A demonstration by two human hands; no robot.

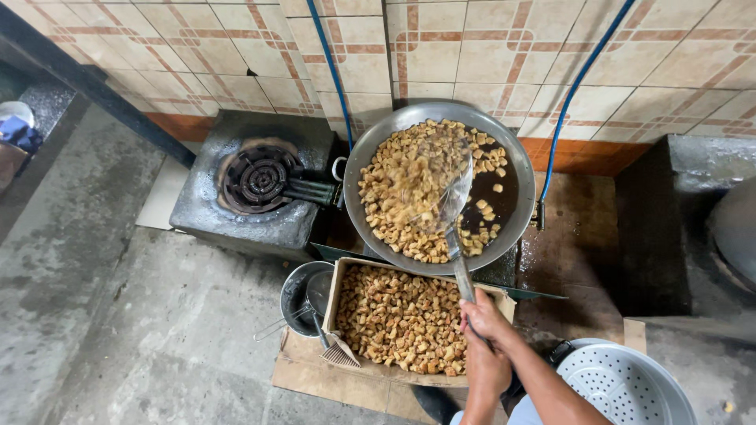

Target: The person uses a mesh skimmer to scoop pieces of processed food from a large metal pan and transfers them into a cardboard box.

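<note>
A wide metal wok (516, 169) against the tiled wall holds golden fried cubes (402, 181) in dark oil. A round mesh skimmer (445, 189), blurred by motion, is lifted over the cubes in the wok. Its long handle (461, 271) runs down to my hands. My right hand (482, 317) grips the handle higher up. Just below it, my left hand (487, 368) holds the handle's end. Under the wok's near rim, a cardboard box (334, 295) is filled with more fried cubes (398, 319).
A cast-iron gas burner (260, 181) sits unlit in a concrete stand to the left. A metal pot (299, 295) with utensils stands beside the box. A white perforated basin (622, 386) lies at lower right. Blue hoses (335, 79) run down the wall.
</note>
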